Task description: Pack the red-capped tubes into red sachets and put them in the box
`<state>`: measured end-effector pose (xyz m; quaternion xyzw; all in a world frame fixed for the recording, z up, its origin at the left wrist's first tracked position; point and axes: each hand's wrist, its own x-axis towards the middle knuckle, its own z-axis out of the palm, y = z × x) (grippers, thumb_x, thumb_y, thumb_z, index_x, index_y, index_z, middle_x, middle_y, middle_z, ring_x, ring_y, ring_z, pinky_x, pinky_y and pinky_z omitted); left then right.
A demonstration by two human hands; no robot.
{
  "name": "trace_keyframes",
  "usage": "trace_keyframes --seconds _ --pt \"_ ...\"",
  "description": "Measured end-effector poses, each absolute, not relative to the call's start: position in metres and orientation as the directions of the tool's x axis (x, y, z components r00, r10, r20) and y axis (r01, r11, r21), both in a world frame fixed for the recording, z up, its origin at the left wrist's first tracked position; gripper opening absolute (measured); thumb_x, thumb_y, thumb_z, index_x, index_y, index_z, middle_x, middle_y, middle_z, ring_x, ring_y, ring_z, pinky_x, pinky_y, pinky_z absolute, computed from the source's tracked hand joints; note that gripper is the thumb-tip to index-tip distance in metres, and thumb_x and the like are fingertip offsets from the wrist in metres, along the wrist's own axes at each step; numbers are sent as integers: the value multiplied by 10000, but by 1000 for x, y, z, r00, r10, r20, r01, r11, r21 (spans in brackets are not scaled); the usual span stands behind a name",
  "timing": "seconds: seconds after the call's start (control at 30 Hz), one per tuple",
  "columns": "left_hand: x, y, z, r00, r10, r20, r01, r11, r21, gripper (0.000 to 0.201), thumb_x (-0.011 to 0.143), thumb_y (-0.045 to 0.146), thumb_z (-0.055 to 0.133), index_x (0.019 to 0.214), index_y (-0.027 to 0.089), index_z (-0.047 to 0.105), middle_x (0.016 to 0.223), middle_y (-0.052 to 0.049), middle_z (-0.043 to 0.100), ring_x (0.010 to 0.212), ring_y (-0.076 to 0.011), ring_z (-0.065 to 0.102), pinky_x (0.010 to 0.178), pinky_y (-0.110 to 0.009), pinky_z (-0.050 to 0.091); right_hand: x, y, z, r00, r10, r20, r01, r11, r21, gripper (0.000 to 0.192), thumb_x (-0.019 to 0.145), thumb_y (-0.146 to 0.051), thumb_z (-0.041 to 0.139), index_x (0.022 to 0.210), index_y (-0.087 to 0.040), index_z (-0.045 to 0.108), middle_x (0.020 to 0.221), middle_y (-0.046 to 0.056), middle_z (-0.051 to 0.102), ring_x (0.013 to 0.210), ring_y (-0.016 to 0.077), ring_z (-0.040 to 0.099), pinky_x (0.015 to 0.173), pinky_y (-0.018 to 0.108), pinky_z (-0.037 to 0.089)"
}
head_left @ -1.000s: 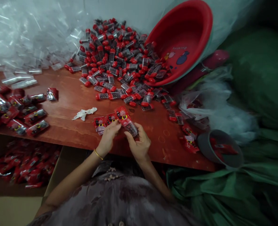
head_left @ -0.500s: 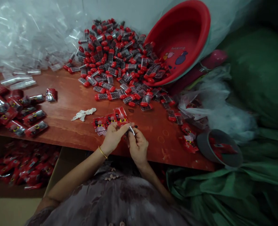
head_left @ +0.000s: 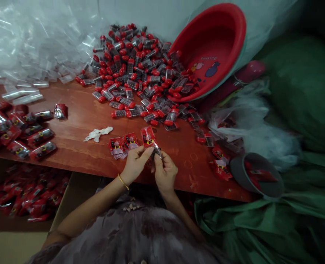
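Note:
Between my two hands, over the table's front edge, is a red printed packet (head_left: 148, 136) with a dark, shiny lower end. My left hand (head_left: 135, 163), with a gold bracelet at the wrist, is closed with its thumb pressed against the packet's left side. The lower end is pinched by the thumb and fingers of my right hand (head_left: 165, 171). Fingers hide part of that end, so how the pieces fit together cannot be made out. Close to my left fingers lie flat red printed packets (head_left: 116, 146), overlapping. A crumpled white strip (head_left: 98, 134) rests to their left.
A heap of clear containers with red caps (head_left: 134, 73) spreads across the back beside a tilted red basin (head_left: 217, 40). Clear plastic sleeves (head_left: 41, 44) pile up at back left. Wrapped red packets (head_left: 38, 136) lie left; a grey tub (head_left: 272, 183) stands right.
The red packet between my hands has shifted slightly right, apart from the flat packets, and now shows upright above my thumbs. My right hand has moved slightly right and down.

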<state>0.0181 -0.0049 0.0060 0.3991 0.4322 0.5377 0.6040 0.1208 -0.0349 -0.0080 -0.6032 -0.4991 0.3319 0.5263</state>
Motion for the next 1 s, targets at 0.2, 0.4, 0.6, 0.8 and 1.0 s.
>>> trace_keyframes --seconds 0.2,0.4,0.6,0.8,1.0 --pt "21 -7 8 39 988 -149 -387 152 909 361 625 487 738 681 134 686 614 -7 651 551 -103 546 555 -227 448 121 -35 -10 223 955 194 295 123 -948 203 863 -346 529 891 -176 637 627 -26 617 510 98 555 512 206 457" --pt "16 1 7 45 968 -247 -458 239 856 331 628 427 762 755 125 715 665 -44 692 626 -136 617 658 -259 492 120 -39 -12 110 982 151 301 112 -947 196 869 -331 520 878 -168 627 515 -57 536 418 78 490 446 192 407" --pt "17 -10 10 126 963 -237 -410 268 872 367 641 448 738 797 117 719 577 -10 634 431 -95 495 434 -236 427 112 -38 -18 156 985 70 173 43 -984 260 846 -388 543 931 -164 643 510 -56 549 359 68 453 370 186 378" --pt "1 -10 12 88 972 -218 -456 234 859 375 631 455 752 781 115 709 728 -55 691 660 -140 601 656 -267 485 117 -36 -16 45 998 48 17 48 -999 227 771 -361 627 908 -180 631 475 -74 548 307 61 441 320 170 355" --pt "-6 -6 14 87 974 -210 -423 227 877 331 629 440 748 692 123 676 634 -28 655 601 -123 568 641 -260 465 113 -37 -17 38 999 29 -8 29 -1000 202 759 -372 637 824 -183 606 487 -68 549 305 55 434 307 163 341"
